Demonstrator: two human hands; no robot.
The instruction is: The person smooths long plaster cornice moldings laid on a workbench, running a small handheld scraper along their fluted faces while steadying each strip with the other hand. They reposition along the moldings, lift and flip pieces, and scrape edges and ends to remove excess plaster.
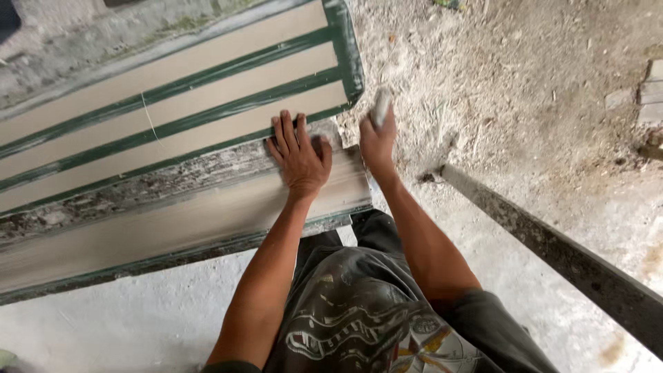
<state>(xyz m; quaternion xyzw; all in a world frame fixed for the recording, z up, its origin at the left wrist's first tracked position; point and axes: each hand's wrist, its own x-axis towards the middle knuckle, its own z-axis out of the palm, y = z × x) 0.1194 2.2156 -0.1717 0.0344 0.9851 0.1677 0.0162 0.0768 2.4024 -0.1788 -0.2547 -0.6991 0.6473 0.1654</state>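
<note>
**Hands on the green-and-tan panel**

Your left hand (pixel 299 155) lies flat with its fingers (pixel 284 131) spread and pressed on the panel (pixel 173 103), gripping nothing. Your right hand (pixel 377 144) is closed around a small pale block (pixel 380 105), whose top sticks out above your knuckles, just beside the panel's lower right corner. The panel stretches away to your left, its tan strips set between green ribs. A dark beam (pixel 552 249) runs across the dusty ground (pixel 518 83) to your right.
</note>
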